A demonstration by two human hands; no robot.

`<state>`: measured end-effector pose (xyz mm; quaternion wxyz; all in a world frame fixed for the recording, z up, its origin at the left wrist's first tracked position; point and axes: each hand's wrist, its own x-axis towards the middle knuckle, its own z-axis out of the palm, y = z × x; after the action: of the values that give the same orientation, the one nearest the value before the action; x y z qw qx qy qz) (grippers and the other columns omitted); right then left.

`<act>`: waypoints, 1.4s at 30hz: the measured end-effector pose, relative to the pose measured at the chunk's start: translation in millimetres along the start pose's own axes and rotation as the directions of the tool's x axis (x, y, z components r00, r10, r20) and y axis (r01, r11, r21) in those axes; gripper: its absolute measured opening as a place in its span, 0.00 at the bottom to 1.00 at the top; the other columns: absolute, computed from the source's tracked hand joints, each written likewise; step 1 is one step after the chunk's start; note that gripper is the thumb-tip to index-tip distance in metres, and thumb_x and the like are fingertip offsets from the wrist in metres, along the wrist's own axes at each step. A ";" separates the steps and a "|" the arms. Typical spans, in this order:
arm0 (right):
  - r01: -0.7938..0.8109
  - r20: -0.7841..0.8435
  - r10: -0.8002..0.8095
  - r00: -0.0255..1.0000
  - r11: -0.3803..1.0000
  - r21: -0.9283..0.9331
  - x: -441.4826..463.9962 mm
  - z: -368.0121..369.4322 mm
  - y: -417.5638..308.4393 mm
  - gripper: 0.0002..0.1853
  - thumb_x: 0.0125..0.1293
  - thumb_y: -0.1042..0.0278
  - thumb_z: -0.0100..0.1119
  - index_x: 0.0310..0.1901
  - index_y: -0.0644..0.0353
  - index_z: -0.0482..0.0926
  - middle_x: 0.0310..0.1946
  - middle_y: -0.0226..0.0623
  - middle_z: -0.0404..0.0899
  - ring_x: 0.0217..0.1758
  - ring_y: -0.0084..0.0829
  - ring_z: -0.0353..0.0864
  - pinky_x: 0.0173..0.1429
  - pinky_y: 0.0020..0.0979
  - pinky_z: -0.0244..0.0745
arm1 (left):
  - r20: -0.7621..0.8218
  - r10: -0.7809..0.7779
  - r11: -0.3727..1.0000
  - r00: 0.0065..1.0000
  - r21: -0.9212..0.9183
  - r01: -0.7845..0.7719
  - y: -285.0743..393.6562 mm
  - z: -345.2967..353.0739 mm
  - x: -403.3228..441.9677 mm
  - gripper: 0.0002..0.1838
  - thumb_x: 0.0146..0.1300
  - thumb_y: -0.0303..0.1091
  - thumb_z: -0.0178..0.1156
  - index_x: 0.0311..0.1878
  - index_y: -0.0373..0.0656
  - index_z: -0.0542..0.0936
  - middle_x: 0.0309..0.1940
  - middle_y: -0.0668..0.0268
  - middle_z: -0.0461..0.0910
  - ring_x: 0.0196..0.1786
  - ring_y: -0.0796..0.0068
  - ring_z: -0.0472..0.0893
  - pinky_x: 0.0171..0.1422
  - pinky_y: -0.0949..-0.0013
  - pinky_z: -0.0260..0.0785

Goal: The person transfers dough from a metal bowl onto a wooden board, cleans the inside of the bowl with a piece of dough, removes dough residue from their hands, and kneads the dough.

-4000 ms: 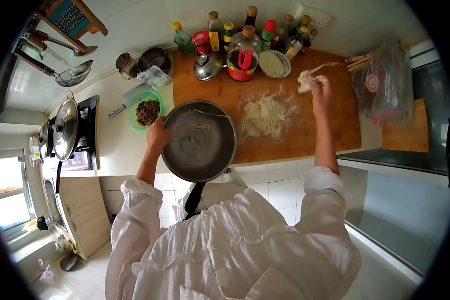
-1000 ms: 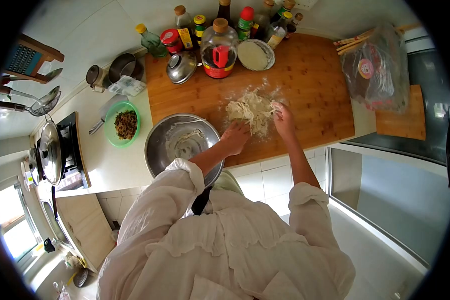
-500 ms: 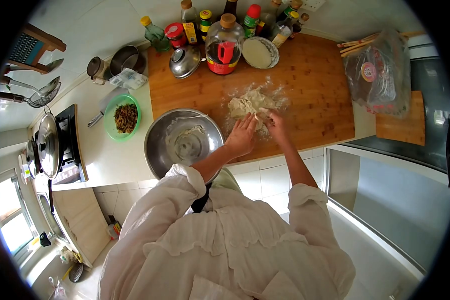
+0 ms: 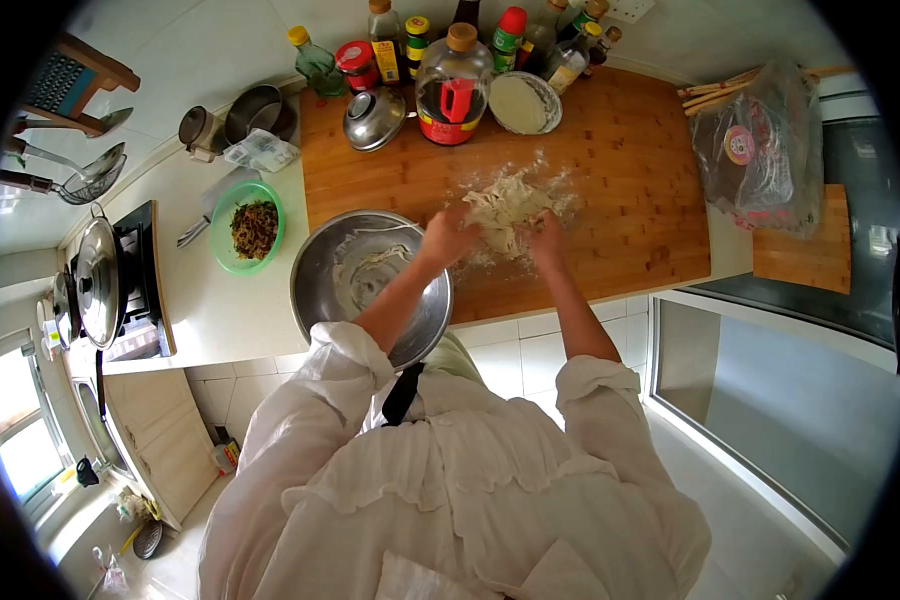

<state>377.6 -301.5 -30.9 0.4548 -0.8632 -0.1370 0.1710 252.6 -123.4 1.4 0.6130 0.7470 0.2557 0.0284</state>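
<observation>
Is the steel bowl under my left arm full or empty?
Nearly empty where visible: the steel bowl shows bare metal with pale smears; dough lies on the board.

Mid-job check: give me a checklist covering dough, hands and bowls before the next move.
1. Dough on board: ok, loose flour around it.
2. Right hand at dough: ok, by its near right side.
3. Left hand gripping dough: cannot tell, blurred.
4. Steel bowl wholly over the counter: not ok, rim appears past the near edge.
5. Green bowl off the board: ok, left of it.
</observation>
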 end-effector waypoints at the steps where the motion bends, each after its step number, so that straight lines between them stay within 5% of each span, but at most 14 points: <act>1: 0.002 0.002 -0.002 1.000 1.000 0.001 1.2 -3.1 3.3 0.11 0.55 0.75 0.69 0.38 0.64 0.77 0.31 0.34 0.76 0.31 0.25 0.76 0.35 0.28 0.72 | -0.059 -0.034 0.993 0.998 0.115 0.041 14.9 -14.6 -4.0 0.22 0.55 0.36 0.64 0.51 0.33 0.78 0.36 0.55 0.83 0.37 0.74 0.82 0.41 0.69 0.73; 5: -0.308 0.245 0.219 0.944 0.851 0.426 9.6 -46.7 5.8 0.13 0.60 0.73 0.64 0.47 0.63 0.77 0.30 0.31 0.76 0.31 0.19 0.76 0.31 0.22 0.69 | -0.169 -0.055 0.978 0.984 -0.207 0.020 32.1 -55.6 -13.4 0.18 0.58 0.30 0.62 0.51 0.32 0.78 0.36 0.61 0.83 0.39 0.80 0.81 0.43 0.75 0.72; 9: -0.152 0.033 0.167 0.985 0.777 0.611 24.7 -78.4 -17.8 0.09 0.62 0.68 0.63 0.42 0.61 0.79 0.29 0.29 0.76 0.30 0.17 0.75 0.30 0.22 0.68 | -0.256 0.070 0.854 0.964 -0.485 -0.191 48.2 -83.2 -20.3 0.11 0.59 0.23 0.60 0.46 0.33 0.78 0.39 0.65 0.83 0.43 0.81 0.80 0.47 0.76 0.71; 11: -0.013 -0.054 0.026 0.998 0.974 0.225 31.2 -83.0 -38.6 0.07 0.62 0.67 0.64 0.39 0.60 0.80 0.28 0.27 0.76 0.29 0.17 0.74 0.30 0.22 0.67 | -0.227 0.080 0.840 0.971 -0.509 -0.188 50.1 -88.9 -26.7 0.10 0.59 0.21 0.59 0.45 0.33 0.78 0.40 0.65 0.82 0.44 0.80 0.80 0.48 0.76 0.71; 14: 0.182 0.076 -0.177 0.981 0.982 -0.058 40.8 -75.3 -41.6 0.10 0.62 0.65 0.66 0.40 0.63 0.81 0.29 0.26 0.78 0.29 0.17 0.73 0.32 0.24 0.71 | -0.203 0.031 0.892 0.979 -0.437 -0.119 42.5 -93.1 -34.9 0.10 0.60 0.21 0.60 0.45 0.34 0.77 0.40 0.64 0.82 0.44 0.80 0.80 0.49 0.76 0.72; 21: -0.086 0.134 0.041 0.990 0.934 0.346 13.6 -17.4 -20.4 0.06 0.64 0.73 0.61 0.41 0.62 0.81 0.29 0.31 0.78 0.28 0.20 0.72 0.31 0.25 0.68 | -0.220 0.011 0.841 0.975 -0.525 -0.128 16.6 -85.2 -38.9 0.11 0.59 0.21 0.61 0.46 0.33 0.76 0.40 0.64 0.82 0.44 0.80 0.81 0.50 0.76 0.72; 23: 0.334 0.050 -0.331 0.942 0.924 -0.187 0.0 -4.0 8.3 0.06 0.63 0.75 0.59 0.41 0.64 0.80 0.31 0.38 0.79 0.28 0.27 0.75 0.32 0.31 0.70 | -0.206 0.009 0.842 0.978 -0.526 -0.119 18.2 -81.3 -39.9 0.11 0.59 0.21 0.61 0.46 0.33 0.76 0.40 0.64 0.82 0.44 0.80 0.80 0.50 0.76 0.72; 26: 0.323 0.022 -0.336 0.942 0.882 -0.343 -8.7 -4.8 28.3 0.07 0.60 0.72 0.63 0.38 0.65 0.79 0.34 0.43 0.81 0.29 0.39 0.80 0.33 0.33 0.73 | -0.158 0.012 0.906 0.987 -0.416 -0.077 23.9 -79.1 -43.6 0.12 0.59 0.21 0.61 0.46 0.32 0.75 0.40 0.63 0.82 0.44 0.79 0.81 0.49 0.76 0.72; 27: 0.313 0.017 -0.328 0.945 0.885 -0.345 -15.1 -8.1 25.9 0.07 0.60 0.72 0.63 0.38 0.65 0.79 0.34 0.43 0.81 0.29 0.39 0.80 0.33 0.33 0.73 | -0.161 0.013 0.894 0.987 -0.440 -0.083 21.1 -77.0 -45.3 0.12 0.59 0.21 0.61 0.46 0.32 0.75 0.40 0.63 0.82 0.44 0.79 0.81 0.49 0.76 0.72; 29: 0.107 0.207 0.038 0.978 0.757 -0.644 -23.0 -19.0 8.6 0.07 0.60 0.71 0.63 0.36 0.65 0.78 0.33 0.43 0.80 0.25 0.34 0.79 0.29 0.34 0.71 | -0.154 0.021 0.881 0.988 -0.464 -0.091 19.0 -73.0 -45.5 0.12 0.59 0.21 0.61 0.46 0.32 0.75 0.40 0.63 0.82 0.45 0.79 0.81 0.48 0.76 0.72; 33: -0.185 0.229 0.301 0.926 0.888 -0.421 -21.9 -40.7 4.8 0.07 0.62 0.70 0.62 0.36 0.64 0.78 0.32 0.41 0.79 0.22 0.30 0.77 0.27 0.35 0.71 | -0.137 0.004 0.892 0.990 -0.447 -0.065 24.6 -75.1 -51.7 0.12 0.61 0.22 0.60 0.48 0.33 0.75 0.41 0.63 0.82 0.45 0.78 0.80 0.51 0.75 0.72; 37: 0.116 0.014 -0.122 0.992 0.966 0.231 30.7 -63.6 66.1 0.10 0.64 0.68 0.61 0.43 0.64 0.77 0.37 0.43 0.80 0.32 0.30 0.81 0.32 0.33 0.74 | -0.126 -0.074 0.881 0.989 -0.472 0.006 30.7 -86.4 -58.8 0.13 0.61 0.21 0.59 0.49 0.33 0.76 0.41 0.64 0.82 0.45 0.78 0.80 0.51 0.76 0.72; 39: 0.434 -0.147 -0.442 0.885 0.897 -0.086 65.6 -58.8 -36.7 0.14 0.63 0.70 0.62 0.49 0.65 0.77 0.41 0.46 0.81 0.43 0.38 0.82 0.43 0.35 0.76 | -0.144 -0.111 0.846 0.983 -0.533 0.018 44.7 -97.5 -65.3 0.13 0.61 0.21 0.59 0.49 0.33 0.76 0.41 0.65 0.81 0.45 0.78 0.80 0.52 0.76 0.71; 42: 0.379 -0.011 -0.395 0.919 0.890 -0.252 130.4 -31.9 -82.7 0.19 0.60 0.70 0.63 0.52 0.65 0.77 0.43 0.49 0.81 0.49 0.45 0.80 0.52 0.38 0.74 | -0.182 -0.155 0.792 0.971 -0.611 0.012 51.3 -116.1 -77.7 0.13 0.61 0.21 0.59 0.50 0.35 0.77 0.42 0.66 0.81 0.46 0.77 0.80 0.53 0.75 0.71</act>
<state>502.2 -228.5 32.6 0.3736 -0.8729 -0.3121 0.0319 161.6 -57.2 98.9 0.7877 0.4916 0.3327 0.1649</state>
